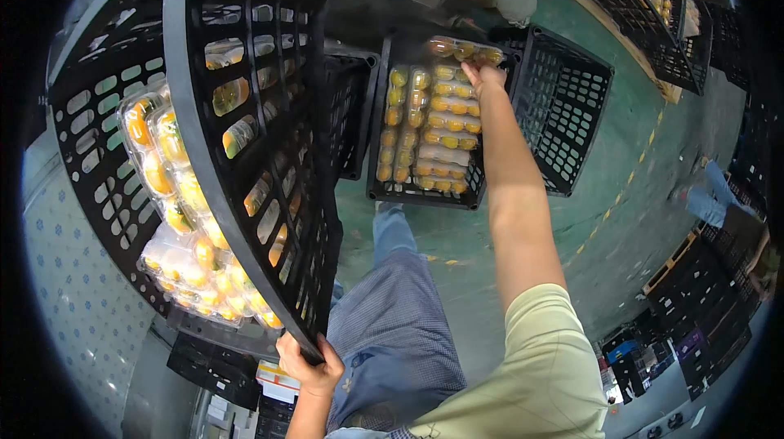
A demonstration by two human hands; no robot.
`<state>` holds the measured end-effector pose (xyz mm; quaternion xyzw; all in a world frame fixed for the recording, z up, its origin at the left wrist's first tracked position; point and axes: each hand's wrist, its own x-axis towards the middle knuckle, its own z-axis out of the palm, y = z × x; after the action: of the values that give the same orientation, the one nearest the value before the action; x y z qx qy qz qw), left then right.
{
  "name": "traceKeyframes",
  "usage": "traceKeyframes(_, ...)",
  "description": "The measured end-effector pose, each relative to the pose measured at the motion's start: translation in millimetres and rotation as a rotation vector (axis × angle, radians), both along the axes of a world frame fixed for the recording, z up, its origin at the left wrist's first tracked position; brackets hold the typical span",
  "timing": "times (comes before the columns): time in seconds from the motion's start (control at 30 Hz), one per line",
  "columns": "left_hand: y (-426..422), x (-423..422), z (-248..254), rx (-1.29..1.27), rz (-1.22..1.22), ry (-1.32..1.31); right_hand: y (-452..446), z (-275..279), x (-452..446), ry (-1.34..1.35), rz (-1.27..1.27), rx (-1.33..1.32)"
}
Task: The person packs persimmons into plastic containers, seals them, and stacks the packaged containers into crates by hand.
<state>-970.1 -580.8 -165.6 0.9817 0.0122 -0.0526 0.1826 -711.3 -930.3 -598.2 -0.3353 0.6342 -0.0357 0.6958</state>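
My left hand (311, 364) is closed around the bottom corner of a black plastic crate (181, 55) that stands tilted close to me. Clear plastic packs of orange-yellow fruit (184, 194) fill this crate. My right arm stretches forward to a second black crate (377, 153) on the floor. At its far end, my right hand (487, 78) has its fingers closed at the edge of a clear fruit pack (464, 51), which looks slightly blurred. Rows of similar fruit packs (447, 120) lie below it in that crate. The exact grip of my right fingertips is partly hidden.
Another black crate (563, 112) stands right of the fruit-filled one, on a green floor (629, 129). More stacked crates (653, 22) sit on a wooden pallet at upper right. A person's legs (709, 198) show at far right. A patterned surface (73, 300) lies at left.
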Motion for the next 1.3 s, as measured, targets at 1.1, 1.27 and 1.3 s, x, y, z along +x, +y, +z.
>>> traceKeyframes(1.1, 17, -48, 2, 0.054, 0.042, 0.092, -13, -12, -43, 0.067, 1.762, -1.575)
traceKeyframes(1.27, 18, -55, 2, 0.013, 0.089, 0.112, 1, -53, -55, 0.105, 1.827, -1.574)
traceKeyframes(1.3, 19, -54, 3, -0.009, 0.085, 0.106, 1, -52, -49, 0.147, 1.866, -1.563)
